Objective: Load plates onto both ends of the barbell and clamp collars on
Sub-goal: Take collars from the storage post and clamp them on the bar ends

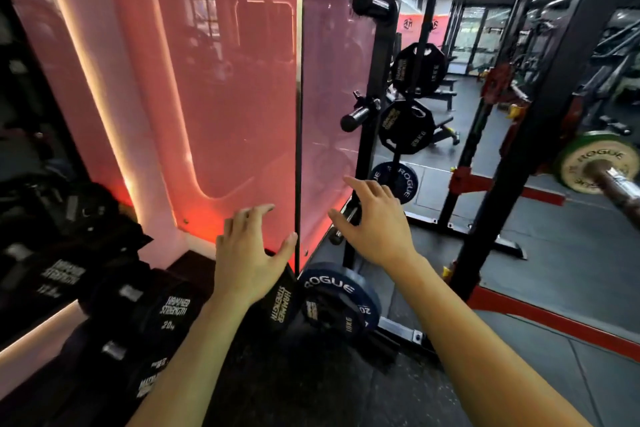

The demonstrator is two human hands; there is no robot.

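My left hand (250, 253) and my right hand (374, 222) reach forward with spread fingers, holding nothing. Below them a blue Rogue plate (341, 288) leans on the floor with a smaller black 10 kg plate (330, 315) against its front. A black Hammer Strength plate (280, 302) stands just under my left hand. At the right edge the barbell sleeve (620, 187) sticks toward me with a green Rogue plate (595, 163) on it. A collar (363, 102) sits on a storage peg of the rack.
A black rack upright (372, 135) carries black plates (405, 125) and a blue Rogue plate (398, 180) on pegs. More black plates (169, 315) lie stacked at the lower left. A pink wall panel (221, 80) stands straight ahead. A second rack post (540, 114) rises on the right.
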